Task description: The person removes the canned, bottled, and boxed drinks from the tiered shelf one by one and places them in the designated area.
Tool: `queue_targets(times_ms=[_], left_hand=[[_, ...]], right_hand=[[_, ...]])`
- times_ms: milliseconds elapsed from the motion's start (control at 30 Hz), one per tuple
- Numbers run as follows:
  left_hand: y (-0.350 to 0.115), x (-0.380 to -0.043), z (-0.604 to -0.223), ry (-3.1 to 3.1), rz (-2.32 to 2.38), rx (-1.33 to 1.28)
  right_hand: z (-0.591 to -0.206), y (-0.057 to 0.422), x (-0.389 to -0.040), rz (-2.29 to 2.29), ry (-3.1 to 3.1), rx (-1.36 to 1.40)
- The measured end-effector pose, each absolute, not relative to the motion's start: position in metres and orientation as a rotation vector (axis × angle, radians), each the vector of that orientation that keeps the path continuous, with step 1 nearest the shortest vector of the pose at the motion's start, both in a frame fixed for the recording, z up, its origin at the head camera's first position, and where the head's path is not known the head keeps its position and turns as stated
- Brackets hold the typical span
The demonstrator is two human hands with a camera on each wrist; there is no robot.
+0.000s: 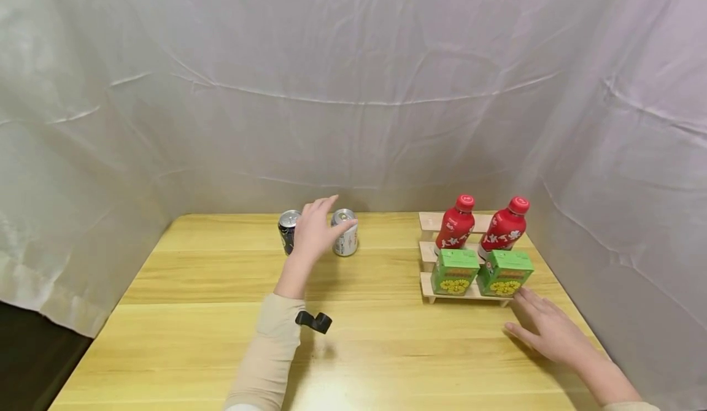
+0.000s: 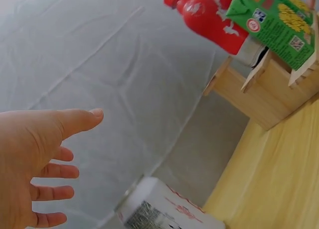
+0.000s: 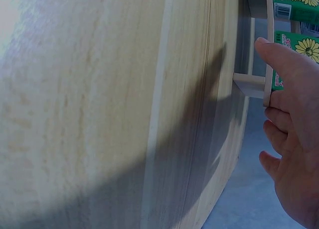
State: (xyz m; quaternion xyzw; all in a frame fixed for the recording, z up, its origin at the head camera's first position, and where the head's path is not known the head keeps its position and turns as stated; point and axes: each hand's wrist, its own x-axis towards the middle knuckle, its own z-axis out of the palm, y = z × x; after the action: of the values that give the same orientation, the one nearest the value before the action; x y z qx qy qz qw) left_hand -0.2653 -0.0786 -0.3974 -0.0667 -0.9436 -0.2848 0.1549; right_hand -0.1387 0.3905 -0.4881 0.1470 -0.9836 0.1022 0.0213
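Note:
My left hand (image 1: 316, 234) reaches over the table between two drink cans, fingers spread and nothing held. A dark can (image 1: 288, 230) stands to its left, partly hidden behind the hand. Just right of the hand, a white can (image 1: 345, 239) stands upright, its top edge overlapped by my thumb; the left wrist view shows this white can (image 2: 167, 206) below the hand (image 2: 35, 164). My right hand (image 1: 549, 330) is by the front right corner of a small wooden tiered rack (image 1: 466, 297), fingers extended near the right green drink carton (image 1: 505, 273).
A second green carton (image 1: 455, 272) shares the rack's lowest step. Behind the cartons, two red bottles (image 1: 456, 224) with red caps stand on a higher step. Grey cloth (image 1: 353, 122) hangs behind and beside the wooden table (image 1: 386, 349). A black clip (image 1: 313, 321) sits on the left sleeve.

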Motion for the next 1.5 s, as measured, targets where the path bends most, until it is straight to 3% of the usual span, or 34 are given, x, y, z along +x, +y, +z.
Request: queue_targets(times_ms=[467,1100,1500], left_hand=[[-0.046,-0.267,-0.368,-2.617,-0.527,-0.539],[0.030,-0.261,-0.374,-2.582,-0.108,-0.952],[0.077,-0.267,-0.378,-2.642,-0.169,-0.914]], right_hand=[[-0.488,0.391,-0.141,0.308,-3.038,0.464],[-0.489,0.390,-0.140,0.300,-3.031,0.468],[-0.490,0.390,-0.138,0.306,-3.037,0.455]])
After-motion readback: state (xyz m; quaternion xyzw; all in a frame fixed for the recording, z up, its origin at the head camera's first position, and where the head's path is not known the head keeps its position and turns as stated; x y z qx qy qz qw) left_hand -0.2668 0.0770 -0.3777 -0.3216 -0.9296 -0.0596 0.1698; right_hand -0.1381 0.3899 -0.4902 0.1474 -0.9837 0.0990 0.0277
